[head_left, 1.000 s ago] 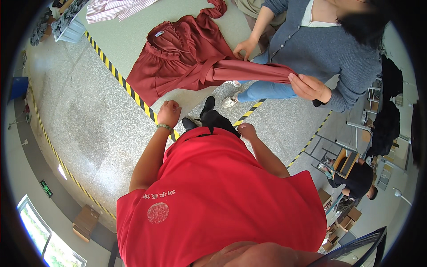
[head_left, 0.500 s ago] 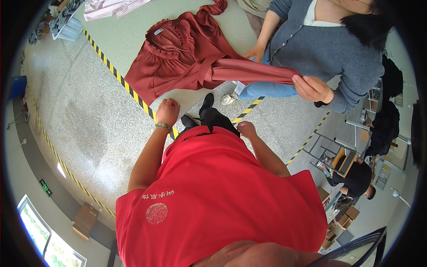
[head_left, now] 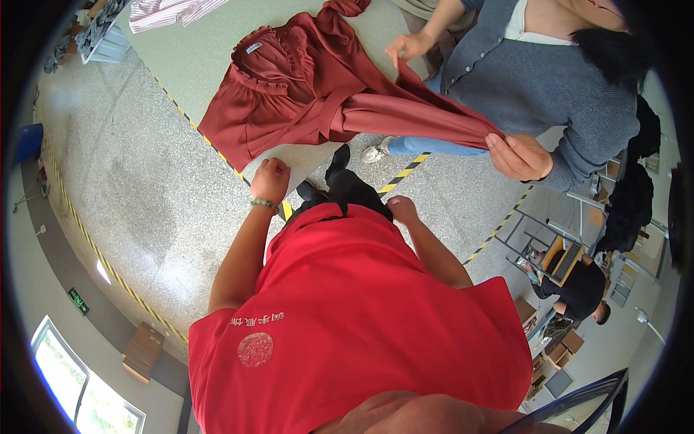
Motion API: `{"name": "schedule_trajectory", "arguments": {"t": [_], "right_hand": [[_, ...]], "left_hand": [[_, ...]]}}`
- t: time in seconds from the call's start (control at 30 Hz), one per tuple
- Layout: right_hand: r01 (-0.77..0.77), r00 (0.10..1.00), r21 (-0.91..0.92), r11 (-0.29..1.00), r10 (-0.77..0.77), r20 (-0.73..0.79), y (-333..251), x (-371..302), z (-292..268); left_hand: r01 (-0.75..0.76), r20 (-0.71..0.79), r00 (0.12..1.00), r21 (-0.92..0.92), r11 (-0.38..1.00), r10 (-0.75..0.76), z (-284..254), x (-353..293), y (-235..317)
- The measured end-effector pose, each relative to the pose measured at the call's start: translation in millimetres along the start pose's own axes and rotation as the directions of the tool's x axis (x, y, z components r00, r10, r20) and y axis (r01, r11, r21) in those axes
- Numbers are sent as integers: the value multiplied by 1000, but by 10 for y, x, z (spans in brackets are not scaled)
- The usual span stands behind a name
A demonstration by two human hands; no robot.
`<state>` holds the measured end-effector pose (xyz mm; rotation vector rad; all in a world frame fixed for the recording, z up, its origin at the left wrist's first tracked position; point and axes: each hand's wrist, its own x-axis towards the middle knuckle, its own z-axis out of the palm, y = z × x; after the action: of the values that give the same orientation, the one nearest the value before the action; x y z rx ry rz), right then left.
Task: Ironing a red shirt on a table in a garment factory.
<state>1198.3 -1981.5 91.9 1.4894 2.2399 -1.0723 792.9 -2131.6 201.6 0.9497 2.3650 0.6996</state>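
Left hand (head_left: 270, 181) curling into loose fist, gripping nothing, hovering at tabletop (head_left: 210, 65) edge just below dark red dress (head_left: 289, 94) lying spread; right hand (head_left: 402, 210) loosely closed, empty; co-worker's hand (head_left: 517, 155) pinching dress hem

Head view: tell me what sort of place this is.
Probably a garment workshop or workroom: a dark red dress lies on a pale green table, yellow-and-black hazard tape marks the speckled floor, and cardboard boxes sit nearby.
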Motion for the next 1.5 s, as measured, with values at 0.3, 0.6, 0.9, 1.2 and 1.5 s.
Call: {"name": "schedule_trajectory", "arguments": {"t": [0.3, 0.6, 0.9, 1.2, 1.5], "right_hand": [[-47, 998, -43, 998, 48, 38, -111, 53, -134], [-76, 996, 11, 997, 75, 51, -178, 130, -254], [-53, 996, -12, 999, 54, 74, -168, 193, -300], [-43, 997, -23, 999, 44, 68, -125, 109, -338], [-125, 977, 122, 985, 101, 189, -5, 197, -393]], "left_hand": [[58, 2, 998, 22, 998, -58, 33, 49, -14], [111, 10, 994, 32, 993, -112, 7, 94, 22], [149, -2, 989, 55, 987, -149, -2, 92, 74], [162, -11, 987, 52, 985, -162, -25, 96, 133], [144, -18, 990, 25, 989, -143, -57, 86, 124]]}}
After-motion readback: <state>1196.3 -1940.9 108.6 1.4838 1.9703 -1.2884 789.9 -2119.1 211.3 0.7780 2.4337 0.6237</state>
